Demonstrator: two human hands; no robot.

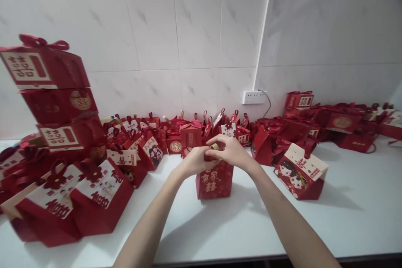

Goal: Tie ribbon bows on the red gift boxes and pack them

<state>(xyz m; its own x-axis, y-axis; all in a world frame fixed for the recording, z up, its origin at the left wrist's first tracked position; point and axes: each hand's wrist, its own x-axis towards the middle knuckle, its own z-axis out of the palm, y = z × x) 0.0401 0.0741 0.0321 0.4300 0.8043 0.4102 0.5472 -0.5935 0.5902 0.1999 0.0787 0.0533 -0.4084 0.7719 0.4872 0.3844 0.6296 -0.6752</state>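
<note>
A small red gift box [215, 181] with gold characters stands upright on the white counter [238, 226] in front of me. Both hands meet at its top. My left hand [197, 161] pinches the top edge from the left. My right hand [230, 150] comes over from the right, fingers curled on the top and on a small tan piece [215, 146] there. The box's top is hidden under my fingers.
Many red gift boxes line the tiled wall. A tall stack [56, 96] stands at the left, with larger boxes [94, 197] in front of it. One box with a cartoon face [300, 171] sits to the right. A wall socket [253, 97] is behind.
</note>
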